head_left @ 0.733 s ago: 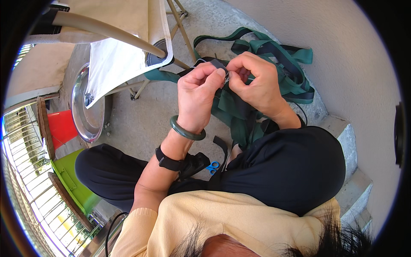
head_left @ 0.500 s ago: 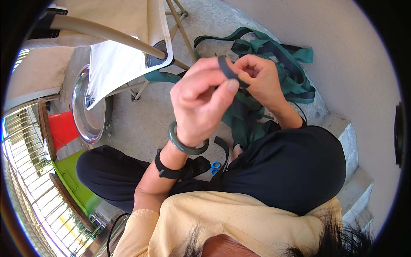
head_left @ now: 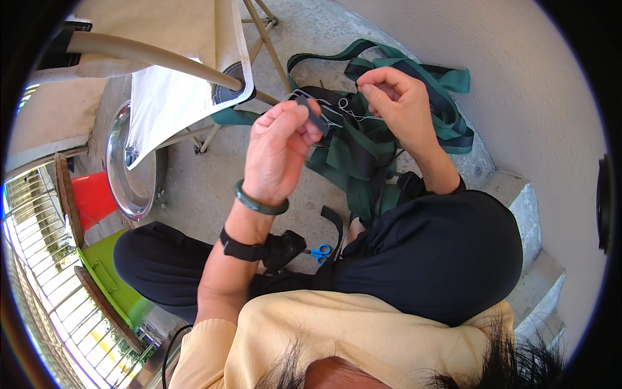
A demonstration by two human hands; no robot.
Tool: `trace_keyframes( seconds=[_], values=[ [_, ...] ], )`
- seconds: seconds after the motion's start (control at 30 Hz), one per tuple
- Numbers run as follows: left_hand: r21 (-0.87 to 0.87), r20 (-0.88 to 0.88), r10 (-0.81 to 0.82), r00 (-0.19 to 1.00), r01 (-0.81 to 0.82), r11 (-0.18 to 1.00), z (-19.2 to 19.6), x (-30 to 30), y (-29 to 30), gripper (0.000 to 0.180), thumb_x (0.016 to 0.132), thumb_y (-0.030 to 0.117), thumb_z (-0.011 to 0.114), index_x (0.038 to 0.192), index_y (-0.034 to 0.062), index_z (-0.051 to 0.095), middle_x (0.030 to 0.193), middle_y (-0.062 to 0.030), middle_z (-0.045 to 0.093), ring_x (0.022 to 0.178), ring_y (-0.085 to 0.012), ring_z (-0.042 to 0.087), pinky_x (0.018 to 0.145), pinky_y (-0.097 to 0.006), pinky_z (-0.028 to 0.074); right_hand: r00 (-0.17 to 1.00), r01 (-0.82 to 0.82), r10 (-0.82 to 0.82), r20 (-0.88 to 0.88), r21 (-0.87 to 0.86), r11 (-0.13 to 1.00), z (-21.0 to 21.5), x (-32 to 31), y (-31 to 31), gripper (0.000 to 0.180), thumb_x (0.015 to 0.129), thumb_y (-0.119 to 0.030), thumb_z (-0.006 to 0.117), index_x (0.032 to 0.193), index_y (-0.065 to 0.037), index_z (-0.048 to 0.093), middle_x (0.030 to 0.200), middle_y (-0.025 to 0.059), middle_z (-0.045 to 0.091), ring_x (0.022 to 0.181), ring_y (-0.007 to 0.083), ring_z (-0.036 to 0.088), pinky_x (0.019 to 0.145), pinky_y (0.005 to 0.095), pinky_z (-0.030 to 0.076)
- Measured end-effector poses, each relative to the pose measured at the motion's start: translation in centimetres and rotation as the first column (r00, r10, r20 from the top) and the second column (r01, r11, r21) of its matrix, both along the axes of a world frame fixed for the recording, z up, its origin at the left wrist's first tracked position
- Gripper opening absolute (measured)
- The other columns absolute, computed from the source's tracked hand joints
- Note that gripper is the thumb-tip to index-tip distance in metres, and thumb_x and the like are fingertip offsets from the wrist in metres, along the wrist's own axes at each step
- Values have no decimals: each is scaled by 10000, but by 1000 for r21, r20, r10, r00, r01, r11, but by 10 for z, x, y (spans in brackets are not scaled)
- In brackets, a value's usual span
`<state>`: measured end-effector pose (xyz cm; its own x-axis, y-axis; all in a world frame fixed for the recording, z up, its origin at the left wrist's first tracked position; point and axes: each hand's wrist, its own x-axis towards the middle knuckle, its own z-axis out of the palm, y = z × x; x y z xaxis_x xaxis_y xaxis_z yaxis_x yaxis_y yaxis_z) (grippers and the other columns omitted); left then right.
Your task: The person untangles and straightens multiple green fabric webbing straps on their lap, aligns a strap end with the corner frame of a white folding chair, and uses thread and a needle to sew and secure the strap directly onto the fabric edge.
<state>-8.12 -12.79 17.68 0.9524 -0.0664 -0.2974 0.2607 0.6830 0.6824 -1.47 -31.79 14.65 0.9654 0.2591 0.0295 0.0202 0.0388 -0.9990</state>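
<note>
My left hand (head_left: 278,146) is closed on a short black fabric strip (head_left: 316,119), pinched between thumb and fingers. To its right, my right hand (head_left: 405,107) is raised with thumb and forefinger pressed together; whatever lies in that pinch is too small to make out. Between the hands, thin white thread (head_left: 343,104) runs in loose loops over dark webbing. A tangled heap of green and black webbing (head_left: 353,155) lies beneath and beyond my right hand. Blue-handled scissors (head_left: 321,253) rest on the floor between my legs, by a loose black strap (head_left: 335,223).
At the upper left stands a folding frame (head_left: 155,55) with pale fabric and tan poles. A round metal basin (head_left: 111,155) leans beyond it. Red and green chairs (head_left: 107,266) stand by a railing at left. A wall (head_left: 518,97) and steps (head_left: 518,188) border the right.
My hands have moved apart: the left went left and down with the black strip, the right slightly up. White thread now shows between them.
</note>
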Motion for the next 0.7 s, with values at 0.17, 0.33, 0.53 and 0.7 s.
trace_keyframes(
  seconds=[0.17,0.33,0.53,0.7],
  values=[
    [254,28,-84,996,74,964,15,-4,18,100,836,103,534,858,30,599,896,-68,600,732,-118,522,684,-254,422,993,-84,107,47,-348,934,-45,15,-1,94,772,-54,601,843,5,621,710,11,591,597,59,521,552,215,430],
    [586,-9,-507,862,415,696,40,-17,40,91,748,102,566,736,17,595,871,-71,574,766,-125,514,694,-248,416,984,-89,156,83,-531,843,-105,28,7,153,714,-144,637,815,-30,642,742,122,629,699,263,605,638,348,467],
    [620,-369,-868,332,783,36,48,-58,108,35,704,23,576,677,3,586,795,-106,596,739,-201,563,665,-295,451,963,-237,269,-32,-577,782,-107,32,33,224,696,-235,672,796,-36,648,762,129,633,698,288,602,642,373,469],
    [617,-662,-746,71,616,-489,25,-96,155,59,653,61,598,647,11,566,783,-125,600,750,-309,575,642,-362,458,930,-141,346,124,-749,648,-115,21,41,309,663,-273,692,842,-31,622,808,129,589,744,292,584,640,376,460]
  ],
)
